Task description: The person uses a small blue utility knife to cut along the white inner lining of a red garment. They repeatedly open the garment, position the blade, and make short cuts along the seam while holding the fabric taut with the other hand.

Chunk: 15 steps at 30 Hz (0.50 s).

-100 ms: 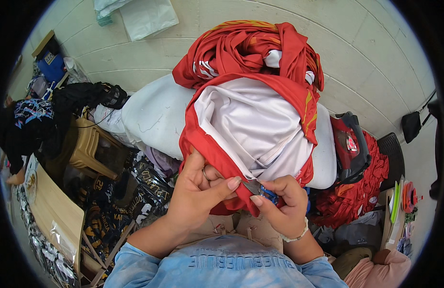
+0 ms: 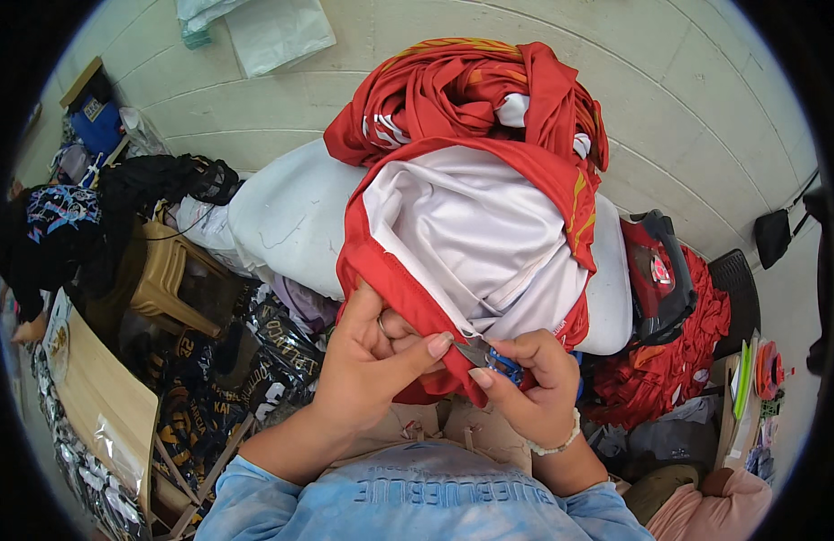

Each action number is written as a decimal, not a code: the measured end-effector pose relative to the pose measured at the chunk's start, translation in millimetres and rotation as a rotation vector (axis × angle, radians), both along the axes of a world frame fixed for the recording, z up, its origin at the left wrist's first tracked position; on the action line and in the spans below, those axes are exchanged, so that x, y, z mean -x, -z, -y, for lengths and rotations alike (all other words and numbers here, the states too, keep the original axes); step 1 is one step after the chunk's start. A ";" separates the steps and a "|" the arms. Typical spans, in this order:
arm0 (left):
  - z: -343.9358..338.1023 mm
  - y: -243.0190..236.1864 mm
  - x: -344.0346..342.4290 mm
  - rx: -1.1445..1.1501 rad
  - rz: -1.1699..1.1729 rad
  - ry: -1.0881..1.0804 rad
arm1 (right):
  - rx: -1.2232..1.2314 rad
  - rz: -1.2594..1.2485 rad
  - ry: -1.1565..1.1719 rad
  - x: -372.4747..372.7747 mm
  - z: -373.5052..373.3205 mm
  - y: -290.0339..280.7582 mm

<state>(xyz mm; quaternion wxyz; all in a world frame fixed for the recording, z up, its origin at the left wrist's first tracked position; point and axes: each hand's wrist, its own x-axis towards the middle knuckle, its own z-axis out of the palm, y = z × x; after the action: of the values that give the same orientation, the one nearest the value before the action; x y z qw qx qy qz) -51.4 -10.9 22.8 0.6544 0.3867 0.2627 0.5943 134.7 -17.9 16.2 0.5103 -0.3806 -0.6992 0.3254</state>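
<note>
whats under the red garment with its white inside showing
The white padded board shows on both sides of the red garment, so it seems to run beneath. The board's middle, and anything else under the cloth, is covered and cannot be seen.

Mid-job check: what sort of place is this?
Probably a small garment workshop: red clothing lies on a padded white board, more red cloth is heaped at the right, and the right hand holds small snips.
</note>
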 end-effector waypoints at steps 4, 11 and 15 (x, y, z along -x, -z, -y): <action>-0.3 -0.2 1.4 -0.043 -0.007 0.017 | -0.035 0.042 0.002 -0.5 -2.5 -2.4; -5.8 5.3 1.7 -0.075 -0.028 0.031 | -0.100 0.150 0.062 -1.1 -9.7 2.5; -6.7 4.9 -0.5 -0.053 -0.033 0.012 | 0.140 -0.137 -0.052 4.4 -7.7 10.2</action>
<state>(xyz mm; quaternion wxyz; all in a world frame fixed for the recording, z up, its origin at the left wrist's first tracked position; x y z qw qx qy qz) -50.9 -4.2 17.8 0.6430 0.4153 0.2551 0.5908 130.3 -10.2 6.1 0.5206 -0.3738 -0.6478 0.4118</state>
